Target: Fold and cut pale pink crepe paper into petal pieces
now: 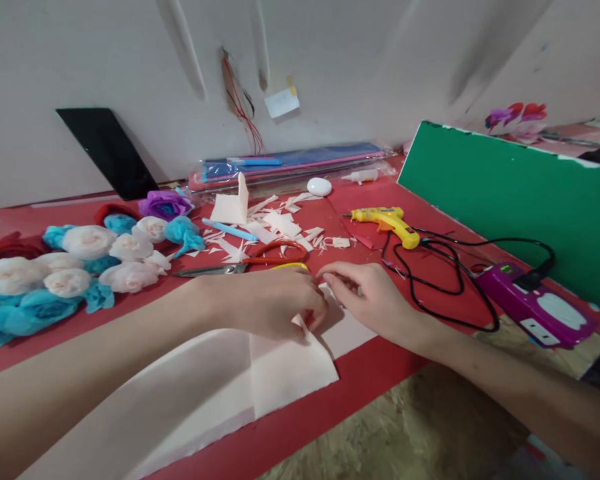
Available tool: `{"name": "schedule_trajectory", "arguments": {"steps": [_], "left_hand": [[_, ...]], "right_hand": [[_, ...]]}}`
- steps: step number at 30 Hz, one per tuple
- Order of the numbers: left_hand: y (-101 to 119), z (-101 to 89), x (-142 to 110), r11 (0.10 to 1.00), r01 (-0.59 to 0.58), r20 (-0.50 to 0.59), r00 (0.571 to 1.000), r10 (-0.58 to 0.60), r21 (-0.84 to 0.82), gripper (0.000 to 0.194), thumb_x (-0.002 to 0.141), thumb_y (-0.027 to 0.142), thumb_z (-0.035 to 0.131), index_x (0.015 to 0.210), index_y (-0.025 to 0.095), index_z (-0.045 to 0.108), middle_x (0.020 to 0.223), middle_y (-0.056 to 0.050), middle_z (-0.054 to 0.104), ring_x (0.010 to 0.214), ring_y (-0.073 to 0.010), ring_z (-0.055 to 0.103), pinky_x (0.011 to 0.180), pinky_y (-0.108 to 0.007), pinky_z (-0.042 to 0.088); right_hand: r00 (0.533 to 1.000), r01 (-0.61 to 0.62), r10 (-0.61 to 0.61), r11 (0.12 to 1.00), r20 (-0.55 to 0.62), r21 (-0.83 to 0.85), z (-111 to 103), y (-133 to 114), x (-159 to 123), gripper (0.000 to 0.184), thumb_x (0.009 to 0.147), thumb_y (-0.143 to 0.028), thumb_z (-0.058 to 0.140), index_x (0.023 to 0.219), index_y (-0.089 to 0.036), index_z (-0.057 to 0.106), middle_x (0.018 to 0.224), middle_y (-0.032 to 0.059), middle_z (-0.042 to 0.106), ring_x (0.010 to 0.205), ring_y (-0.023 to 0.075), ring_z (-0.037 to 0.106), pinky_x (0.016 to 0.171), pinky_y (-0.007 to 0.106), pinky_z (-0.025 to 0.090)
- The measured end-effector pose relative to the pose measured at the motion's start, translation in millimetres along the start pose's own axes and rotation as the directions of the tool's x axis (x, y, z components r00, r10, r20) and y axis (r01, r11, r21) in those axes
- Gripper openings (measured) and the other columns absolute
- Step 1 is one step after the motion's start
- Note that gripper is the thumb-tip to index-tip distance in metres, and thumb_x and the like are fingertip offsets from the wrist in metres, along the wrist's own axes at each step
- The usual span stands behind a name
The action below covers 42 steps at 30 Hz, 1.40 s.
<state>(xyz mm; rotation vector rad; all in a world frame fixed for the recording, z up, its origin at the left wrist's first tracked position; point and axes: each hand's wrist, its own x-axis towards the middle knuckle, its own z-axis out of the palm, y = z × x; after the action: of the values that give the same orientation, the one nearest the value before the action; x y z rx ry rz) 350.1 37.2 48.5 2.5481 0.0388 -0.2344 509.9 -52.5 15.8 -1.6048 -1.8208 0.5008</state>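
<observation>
My left hand (275,303) is closed, its fingertips pinching the raised corner of a long sheet of pale cream paper (200,393) that runs along the table's front edge. My right hand (363,293) faces it, fingers curled and thumb bent in; what its fingertips hold, if anything, is hidden. A smaller flat piece of cream paper (347,333) lies beneath the right hand. Just beyond my left hand lie scissors (235,268) with red handles, partly covered by that hand, and a yellow looped handle (293,266).
Cream paper scraps (280,227) and a light-blue pen-like stick (230,230) lie behind the hands. Paper flowers (90,243) crowd the left. At right are a yellow glue gun (385,220), its black cable, a purple power box (537,303) and a leaning green board (510,200).
</observation>
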Motion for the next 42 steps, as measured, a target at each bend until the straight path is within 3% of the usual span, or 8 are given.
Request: {"name": "schedule_trajectory", "arguments": {"steps": [7,16,19,22,29,32,38,42], "left_hand": [[-15,-6.5,-8,0.969,0.147,-0.222,0.956,-0.191,-0.198,0.005,0.073,0.011,0.060,0.075,0.015,0.063,0.067,0.004,0.059,0.062,-0.0098,0.054,0.056,-0.019,0.039],[-21,-23.5,-16,0.806,0.174,-0.446,0.758,-0.476,-0.565,0.020,0.072,0.036,0.065,0.075,0.017,0.070,0.071,0.002,0.064,0.063,-0.0104,0.053,0.056,-0.019,0.038],[-24,-20.6,-18,0.761,0.179,-0.422,0.742,-0.521,-0.624,0.028,0.077,0.045,0.060,0.080,0.018,0.069,0.073,0.002,0.063,0.063,-0.0108,0.053,0.056,-0.020,0.039],[-27,-16.8,-22,0.712,0.259,-0.257,0.808,-0.530,-0.653,0.035,0.077,0.052,0.059,0.084,0.018,0.068,0.066,0.002,0.060,0.054,-0.0106,0.051,0.048,-0.020,0.037],[-27,-13.9,-34,0.672,0.343,-0.088,0.850,-0.519,-0.656,0.026,0.069,0.039,0.071,0.058,0.016,0.066,0.053,0.002,0.060,0.048,-0.0122,0.054,0.045,-0.021,0.039],[-23,-12.2,-37,0.622,0.312,-0.129,0.819,-0.559,-0.718,0.026,0.073,0.040,0.068,0.064,0.016,0.069,0.059,-0.001,0.067,0.053,-0.0155,0.061,0.049,-0.023,0.046],[-6,2.6,-36,0.410,0.102,-0.251,0.650,-0.717,-0.906,0.021,0.071,0.034,0.071,0.063,0.014,0.071,0.067,-0.006,0.073,0.057,-0.0185,0.066,0.053,-0.024,0.052],[-3,13.1,-38,0.376,0.016,-0.265,0.683,-0.681,-0.927,0.024,0.075,0.034,0.070,0.060,0.015,0.071,0.067,-0.004,0.073,0.058,-0.0152,0.065,0.052,-0.020,0.050]], "right_hand": [[0.986,-0.107,0.078,0.972,0.146,0.210,-7,-11,1,0.023,0.080,-0.037,0.057,0.075,-0.016,0.066,0.063,-0.0009,0.060,0.056,0.0106,0.049,0.052,0.022,0.035],[0.995,-0.101,0.089,0.932,0.050,0.347,-7,-9,4,0.009,0.077,-0.022,0.057,0.073,-0.016,0.061,0.069,-0.0007,0.061,0.064,0.0118,0.053,0.056,0.022,0.037],[0.994,-0.106,0.105,0.919,0.023,0.380,-8,-9,5,0.009,0.077,-0.022,0.057,0.072,-0.016,0.060,0.068,-0.0011,0.059,0.065,0.0124,0.053,0.057,0.022,0.038],[0.993,-0.113,0.118,0.910,0.012,0.400,-7,-8,4,0.009,0.076,-0.024,0.057,0.072,-0.016,0.059,0.067,-0.0011,0.056,0.064,0.0130,0.052,0.058,0.023,0.039],[0.981,-0.127,0.184,0.857,-0.066,0.499,-15,-11,6,0.010,0.074,-0.027,0.060,0.073,-0.017,0.060,0.067,-0.0010,0.054,0.060,0.0119,0.048,0.053,0.024,0.038],[0.968,-0.147,0.235,0.805,-0.082,0.574,-17,-12,8,0.013,0.075,-0.031,0.062,0.078,-0.018,0.061,0.070,-0.0001,0.058,0.060,0.0118,0.050,0.052,0.023,0.040],[0.977,-0.204,0.198,0.726,0.084,0.657,-8,-16,10,0.019,0.074,-0.028,0.064,0.089,-0.017,0.062,0.070,-0.0005,0.062,0.054,0.0089,0.050,0.048,0.021,0.039],[0.979,-0.193,0.189,0.734,0.078,0.651,-4,-19,9,0.012,0.073,-0.024,0.064,0.082,-0.016,0.062,0.060,-0.0027,0.060,0.049,0.0078,0.050,0.049,0.021,0.041]]}}
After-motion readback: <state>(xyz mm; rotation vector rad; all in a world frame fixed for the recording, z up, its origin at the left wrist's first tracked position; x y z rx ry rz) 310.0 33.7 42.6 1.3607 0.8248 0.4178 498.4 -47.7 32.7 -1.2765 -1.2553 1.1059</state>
